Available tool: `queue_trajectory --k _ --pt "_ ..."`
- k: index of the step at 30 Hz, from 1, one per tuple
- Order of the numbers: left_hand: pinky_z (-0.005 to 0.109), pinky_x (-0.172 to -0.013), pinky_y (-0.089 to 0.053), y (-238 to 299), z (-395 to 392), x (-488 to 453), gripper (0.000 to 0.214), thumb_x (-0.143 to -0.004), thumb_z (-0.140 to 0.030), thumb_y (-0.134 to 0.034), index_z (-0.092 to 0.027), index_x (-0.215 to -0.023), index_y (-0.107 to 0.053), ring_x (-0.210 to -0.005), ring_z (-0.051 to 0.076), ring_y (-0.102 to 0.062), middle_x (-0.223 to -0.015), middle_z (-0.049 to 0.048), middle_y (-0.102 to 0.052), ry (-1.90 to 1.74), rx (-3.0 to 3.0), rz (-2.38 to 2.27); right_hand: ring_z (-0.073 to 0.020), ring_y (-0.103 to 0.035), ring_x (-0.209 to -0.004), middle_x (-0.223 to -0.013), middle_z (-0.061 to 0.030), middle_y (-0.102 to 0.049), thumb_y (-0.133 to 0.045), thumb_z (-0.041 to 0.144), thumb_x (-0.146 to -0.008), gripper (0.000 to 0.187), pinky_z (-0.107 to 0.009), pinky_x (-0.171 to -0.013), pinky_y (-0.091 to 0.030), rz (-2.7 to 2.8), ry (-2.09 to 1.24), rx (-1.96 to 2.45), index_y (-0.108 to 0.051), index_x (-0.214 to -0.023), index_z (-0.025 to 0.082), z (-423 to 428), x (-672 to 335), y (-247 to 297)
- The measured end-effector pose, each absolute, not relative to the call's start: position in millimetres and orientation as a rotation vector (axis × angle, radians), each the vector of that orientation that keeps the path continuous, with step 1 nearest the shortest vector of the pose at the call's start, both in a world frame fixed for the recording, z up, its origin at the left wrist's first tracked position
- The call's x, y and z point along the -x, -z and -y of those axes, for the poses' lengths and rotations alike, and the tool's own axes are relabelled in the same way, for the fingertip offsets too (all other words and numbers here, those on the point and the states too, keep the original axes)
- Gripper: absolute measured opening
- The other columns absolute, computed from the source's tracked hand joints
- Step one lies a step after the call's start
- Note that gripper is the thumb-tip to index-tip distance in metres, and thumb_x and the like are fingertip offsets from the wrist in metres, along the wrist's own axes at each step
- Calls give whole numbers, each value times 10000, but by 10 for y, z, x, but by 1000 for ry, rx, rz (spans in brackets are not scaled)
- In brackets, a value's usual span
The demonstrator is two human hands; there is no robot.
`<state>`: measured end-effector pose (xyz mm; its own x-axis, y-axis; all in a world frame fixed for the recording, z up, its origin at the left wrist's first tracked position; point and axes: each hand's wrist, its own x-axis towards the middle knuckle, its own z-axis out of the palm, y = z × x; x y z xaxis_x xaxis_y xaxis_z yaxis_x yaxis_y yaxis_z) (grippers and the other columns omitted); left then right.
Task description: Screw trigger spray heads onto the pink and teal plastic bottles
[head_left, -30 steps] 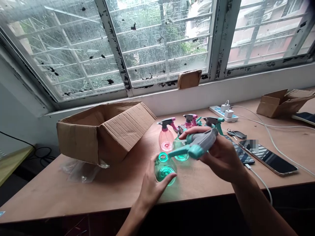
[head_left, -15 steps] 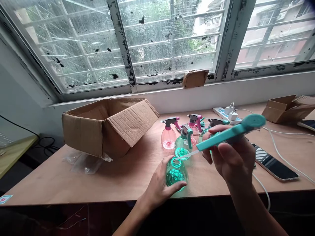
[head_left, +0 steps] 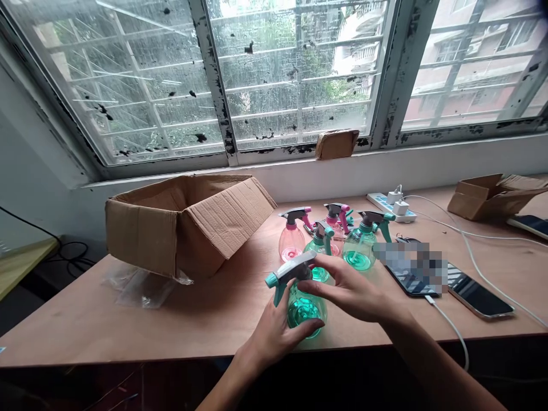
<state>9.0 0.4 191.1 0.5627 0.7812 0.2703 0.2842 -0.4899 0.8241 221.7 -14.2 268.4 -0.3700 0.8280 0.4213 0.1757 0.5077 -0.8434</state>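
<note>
Clamped round the green bottle (head_left: 306,311), the left hand (head_left: 274,330) steadied its side, while the right hand (head_left: 355,290) pinched the grey spray head (head_left: 296,265) over the bottle's neck. Watching remotely, I couldn't tell whether the head was seated, because fingers hid the joint. I judged that a sideways push from the right hand could leave it crooked, or that a loose left grip could let the bottle twist. That bottle sat inside the left hand's curl, below the right; another green sprayer (head_left: 318,246) stood just beyond the bottle, easily knocked.

Held bottle (head_left: 305,313) of smooth, glossy plastic
</note>
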Motion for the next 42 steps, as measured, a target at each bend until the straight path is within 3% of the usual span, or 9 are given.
queue_trajectory --k 5,9,13,19,25,30,33,37,42 --pt "573 -1224 -495 -1883 -12 -89 821 -929 -534 -808 -203 -1607 -483 -1459 428 -578 -1573 189 -596 -851 -2056 -848 -235 -711 -1070 -1122 -50 -775 -648 436 -1077 234 -335 -946 -556 1660 -871 805 -721 -1164 232 203 -2047 -2378" --pt "523 -1259 -460 -1948 -5 -98 780 -934 -495 -820 -244 -1604 -510 -1469 395 -566 -1586 148 -590 -875 -2067 -789 -236 -710 -1152 -1231 -65 -770 -620 465 -1093 288 -320 -1014 -547 1487 -862 781 -698 -1261 245 225 -1941 -2083" --pt "484 -1260 -459 -2002 26 -113 727 -940 -466 -821 -247 -1575 -544 -1456 374 -576 -1537 127 -624 -886 -2049 -782 -227 -719 -1104 -1186 -55 -776 -634 488 -1085 322 -300 -996 -548 1488 -862 787 -707 -1289 249 217 -1938 -1920" --pt "495 -1225 -506 -1972 43 -102 730 -943 -508 -807 -228 -1563 -540 -1373 367 -630 -1497 133 -640 -887 -2057 -789 -201 -650 -825 -892 -37 -690 -532 575 -1106 412 -286 -752 -557 1552 -865 806 -715 -995 223 197 -2059 -1949" --pt "592 -1296 -408 -1955 21 -107 800 -930 -524 -834 -219 -1589 -498 -1505 422 -526 -1601 175 -564 -786 -1978 -754 -252 -687 -1096 -1144 -66 -711 -690 510 -1037 277 -356 -994 -573 1594 -883 781 -696 -1133 250 214 -2181 -2101" --pt "604 -1340 -331 -1965 4 -107 914 -917 -466 -866 -249 -1665 -389 -1600 421 -428 -1706 169 -480 -736 -1936 -661 -202 -663 -915 -1008 -25 -681 -820 520 -937 353 -302 -844 -586 1472 -928 866 -668 -1106 250 261 -2056 -2132" --pt "582 -1324 -358 -1964 1 -84 893 -918 -467 -862 -256 -1657 -407 -1566 413 -466 -1665 156 -523 -727 -1936 -651 -225 -687 -942 -1011 -42 -701 -781 588 -951 410 -326 -879 -583 1446 -802 904 -705 -1154 241 284 -1952 -2065" --pt "555 -1270 -428 -1952 9 -61 878 -910 -432 -866 -234 -1641 -421 -1452 394 -571 -1558 152 -614 -693 -1923 -692 -306 -711 -1124 -1177 -100 -737 -799 651 -908 520 -409 -1030 -576 1523 -681 889 -769 -1224 239 299 -1941 -1925" --pt "516 -1230 -467 -1947 16 -68 831 -890 -376 -871 -220 -1597 -464 -1426 380 -591 -1588 153 -593 -704 -1917 -690 -322 -696 -1189 -1241 -113 -713 -884 535 -869 493 -450 -1068 -580 1430 -510 891 -739 -1240 245 308 -1935 -1761"
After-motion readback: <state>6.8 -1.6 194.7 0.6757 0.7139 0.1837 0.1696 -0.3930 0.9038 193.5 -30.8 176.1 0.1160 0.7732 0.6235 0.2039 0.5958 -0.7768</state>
